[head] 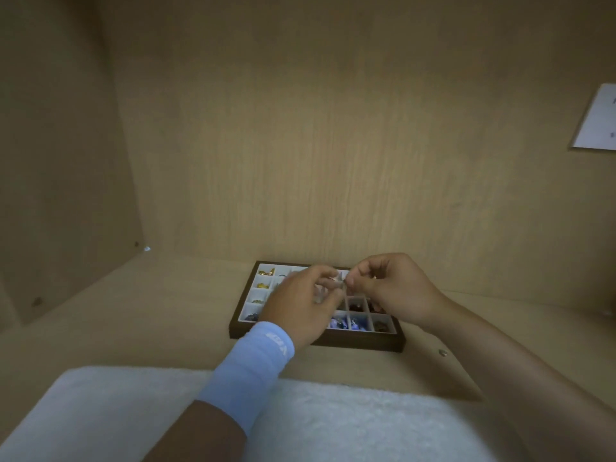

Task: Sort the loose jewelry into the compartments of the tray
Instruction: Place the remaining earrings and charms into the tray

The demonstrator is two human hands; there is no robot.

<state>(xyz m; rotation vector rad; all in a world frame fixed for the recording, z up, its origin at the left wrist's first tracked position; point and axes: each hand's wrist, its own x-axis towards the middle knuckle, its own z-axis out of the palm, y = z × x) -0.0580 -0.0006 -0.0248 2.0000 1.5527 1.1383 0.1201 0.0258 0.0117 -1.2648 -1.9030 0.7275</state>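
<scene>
Pale wood panels close in the scene at the back and on the left, and a white sheet of paper [598,120] is stuck to the panel at the far right. The matching wooden surface [160,315] carries a tray [363,343] with a dark brown frame and white compartments, set close to the back panel. A white towel [110,415] lies across the near foreground. Both hands hover over the middle of the tray with their fingertips meeting. The left hand [300,303], with a light blue wristband [253,368] round its wrist, has its fingers curled inward, and the right hand [391,288] has its thumb and forefinger drawn together. Between them they pinch a small piece [342,284] of jewelry, too blurred to make out, held above the tray's middle compartments and not resting in any of them. The left hand hides much of the tray's middle. Gold pieces [266,272] sit in the far left column, blue pieces [358,324] in the near row, dark red pieces [355,307] in compartments just beneath the right hand, and a brownish piece [381,325] in the near right corner. A small shiny object [443,353] lies on the surface just to the right of the tray, apart from it.
</scene>
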